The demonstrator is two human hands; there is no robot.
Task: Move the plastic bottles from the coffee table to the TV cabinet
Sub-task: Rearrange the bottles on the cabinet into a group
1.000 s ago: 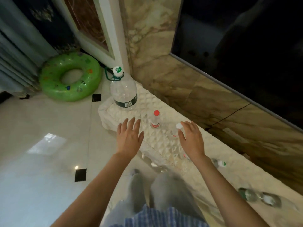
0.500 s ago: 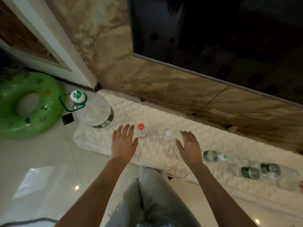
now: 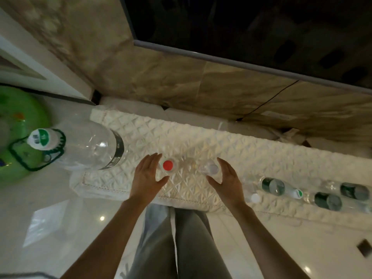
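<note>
Standing at centre left of the frame on the quilted cabinet top (image 3: pixel 201 141) is a big jug (image 3: pixel 88 146). Next, the left hand (image 3: pixel 147 178), fingers straight, flanks a red-capped bottle (image 3: pixel 168 165); the right hand (image 3: pixel 227 180), equally loose, flanks a clear-capped bottle (image 3: pixel 209 168) (both upright). Lying bottles (image 3: pixel 273 186) fill the right.

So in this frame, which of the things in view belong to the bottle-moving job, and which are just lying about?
Part of the job:
- red-capped bottle, upright beside the left hand
- clear-capped bottle, upright beside the right hand
- lying bottles further right
- big water jug
- quilted cabinet top

Just lying about:
- green swim ring
- TV
- black cable
</note>
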